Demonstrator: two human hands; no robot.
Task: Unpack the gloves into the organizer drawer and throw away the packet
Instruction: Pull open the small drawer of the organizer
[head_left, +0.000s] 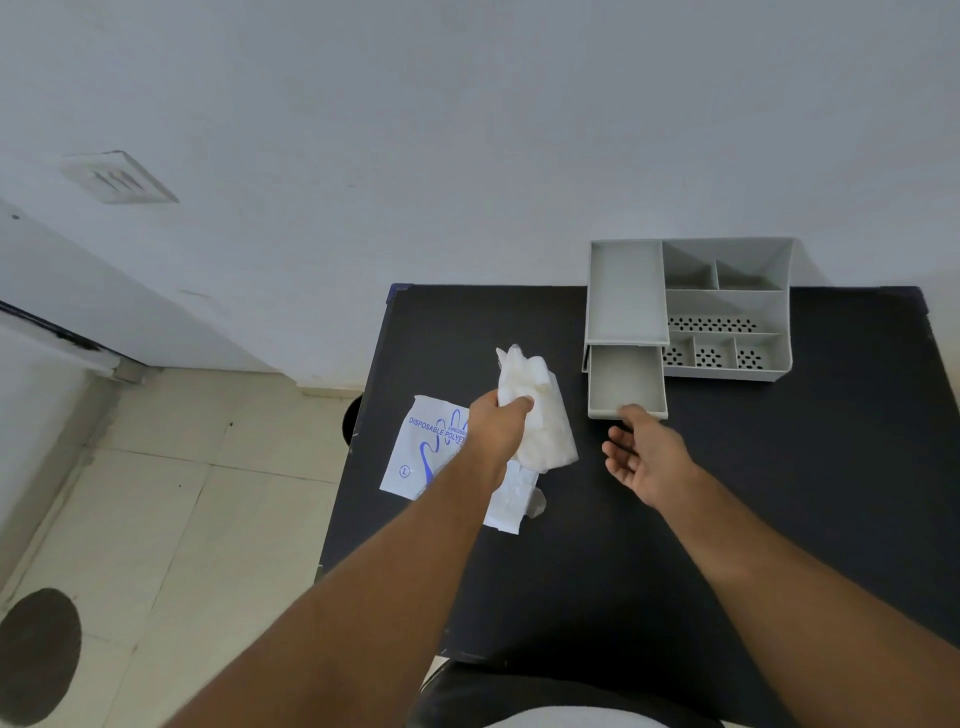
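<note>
Head view showed the left grip clamped on the bunched gloves, with the packet flat on the worktop beneath it. The right grip, fingers apart, touched the front edge of the open drawer.

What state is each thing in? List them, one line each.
packet: lying flat on the table
gloves: bunched, out of the packet, held up
left hand: grips the gloves
organizer drawer: pulled out, empty
right hand: open, fingertips at the organizer drawer's front
organizer: upright, compartments empty
</note>
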